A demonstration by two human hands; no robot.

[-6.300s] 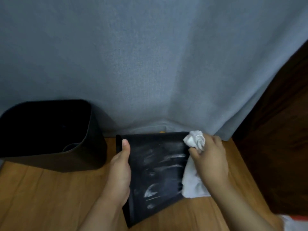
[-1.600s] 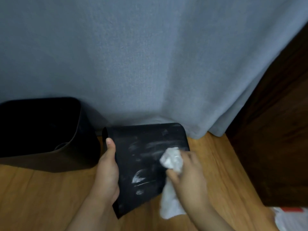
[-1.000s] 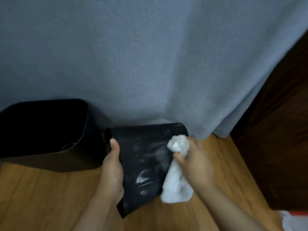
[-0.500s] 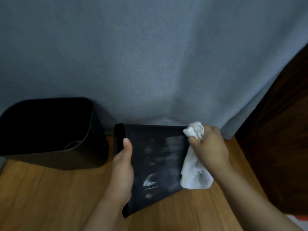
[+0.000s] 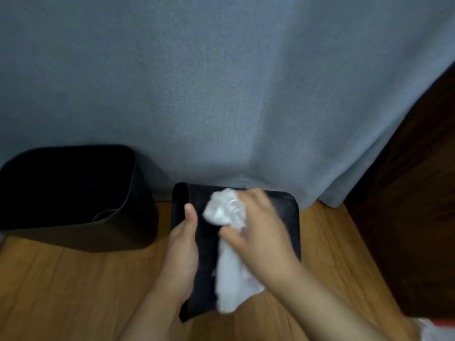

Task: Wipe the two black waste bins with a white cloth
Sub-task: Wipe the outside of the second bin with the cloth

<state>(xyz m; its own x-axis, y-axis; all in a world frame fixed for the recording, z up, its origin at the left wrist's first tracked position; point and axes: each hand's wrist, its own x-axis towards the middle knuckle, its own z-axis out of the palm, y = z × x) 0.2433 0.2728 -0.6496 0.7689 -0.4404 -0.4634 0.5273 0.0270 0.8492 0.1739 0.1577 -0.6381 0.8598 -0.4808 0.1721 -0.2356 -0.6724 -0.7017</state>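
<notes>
At the left, one black bin [image 5: 73,193] stands upright on the wooden floor [image 5: 61,286], against the grey curtain [image 5: 221,94]. Just beside it, your left hand [image 5: 183,252] grips the edge of the tilted second bin [image 5: 290,217], thumb on top. Your right hand [image 5: 258,232], blurred, holds the bunched white cloth [image 5: 225,210] pressed on this bin's side

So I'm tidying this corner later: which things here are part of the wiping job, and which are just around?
Part of the job:
tipped bin, held by the left hand
white cloth, gripped by the right hand
upright bin

Just around:
grey curtain
wooden floor
dark wooden furniture
</notes>
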